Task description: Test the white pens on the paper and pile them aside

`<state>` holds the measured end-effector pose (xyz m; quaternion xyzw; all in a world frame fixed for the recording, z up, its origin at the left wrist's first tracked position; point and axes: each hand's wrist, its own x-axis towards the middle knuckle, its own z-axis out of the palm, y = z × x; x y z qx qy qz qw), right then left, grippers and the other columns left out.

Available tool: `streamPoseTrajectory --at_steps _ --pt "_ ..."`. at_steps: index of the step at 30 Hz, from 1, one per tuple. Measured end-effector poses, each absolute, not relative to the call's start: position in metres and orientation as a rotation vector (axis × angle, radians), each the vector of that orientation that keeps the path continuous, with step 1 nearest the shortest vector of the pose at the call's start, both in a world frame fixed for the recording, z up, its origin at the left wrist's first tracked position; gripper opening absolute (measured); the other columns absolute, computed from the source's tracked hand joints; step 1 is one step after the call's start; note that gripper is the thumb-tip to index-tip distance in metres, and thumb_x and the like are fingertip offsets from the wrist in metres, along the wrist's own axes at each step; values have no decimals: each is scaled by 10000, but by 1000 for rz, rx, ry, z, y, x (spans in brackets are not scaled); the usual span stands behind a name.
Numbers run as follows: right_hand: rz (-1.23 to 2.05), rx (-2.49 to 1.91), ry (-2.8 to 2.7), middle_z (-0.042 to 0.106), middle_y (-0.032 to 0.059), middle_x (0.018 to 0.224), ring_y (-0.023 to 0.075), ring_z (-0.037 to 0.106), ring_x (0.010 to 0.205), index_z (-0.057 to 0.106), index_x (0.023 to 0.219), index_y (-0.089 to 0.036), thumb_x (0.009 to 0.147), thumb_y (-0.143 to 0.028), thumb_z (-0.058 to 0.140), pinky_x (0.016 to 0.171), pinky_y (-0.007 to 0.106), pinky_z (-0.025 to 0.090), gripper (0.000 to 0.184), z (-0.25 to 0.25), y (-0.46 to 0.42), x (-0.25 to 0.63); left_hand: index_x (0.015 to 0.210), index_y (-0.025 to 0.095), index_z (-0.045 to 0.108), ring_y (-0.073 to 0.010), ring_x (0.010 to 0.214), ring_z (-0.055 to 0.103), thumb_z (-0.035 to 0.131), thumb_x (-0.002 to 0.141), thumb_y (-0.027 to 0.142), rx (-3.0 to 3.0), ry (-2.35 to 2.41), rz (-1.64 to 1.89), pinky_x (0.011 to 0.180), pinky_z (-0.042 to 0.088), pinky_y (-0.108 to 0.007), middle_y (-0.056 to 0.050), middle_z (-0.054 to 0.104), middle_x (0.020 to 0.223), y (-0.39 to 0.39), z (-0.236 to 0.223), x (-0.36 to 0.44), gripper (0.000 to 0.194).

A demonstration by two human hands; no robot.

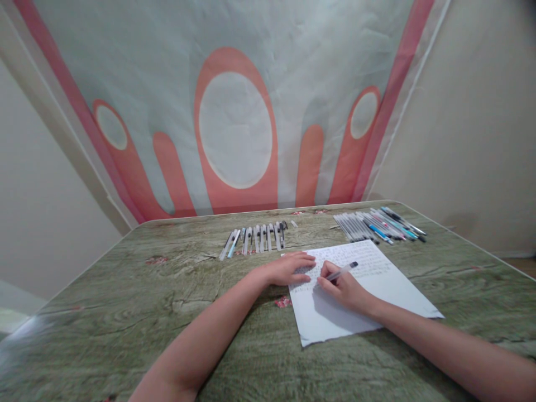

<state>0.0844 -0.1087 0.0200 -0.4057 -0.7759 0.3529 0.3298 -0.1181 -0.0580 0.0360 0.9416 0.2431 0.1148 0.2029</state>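
Note:
A white sheet of paper (402,296) lies on the table, its upper part covered with rows of handwriting too small to read. My right hand (341,287) is closed around a pen (344,271) with a clear barrel and a dark end, which leans up to the right. The pen's tip is hidden by my fingers, close to the lowest written line. Flat on the paper's left edge rests my left hand (288,268), fingers stretched out and holding nothing.
The table (146,312) has a wood-grain top. A row of several pens (262,239) lies beyond my left hand. More pens (360,228), some blue, are spread past the paper's far edge. Behind the table hangs a printed backdrop (288,67).

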Motion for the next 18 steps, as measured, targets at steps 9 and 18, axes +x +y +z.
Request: streamPoseTrajectory --at_steps 9,18 --pt "867 -1079 -2061 400 -44 578 100 369 544 398 654 -190 756 -200 461 516 234 286 120 16 -107 84 1258 212 408 -209 1241 300 474 810 366 2609 685 316 1030 199 -369 -68 404 1319 -58 37 -118 479" --pt "976 -1087 -1952 432 -39 573 104 394 554 418 641 -188 775 -262 475 537 239 310 163 18 -104 87 1248 224 427 -208 1228 322 496 797 345 2561 666 369 1026 198 -353 -68 424 1303 -59 36 -117 472"
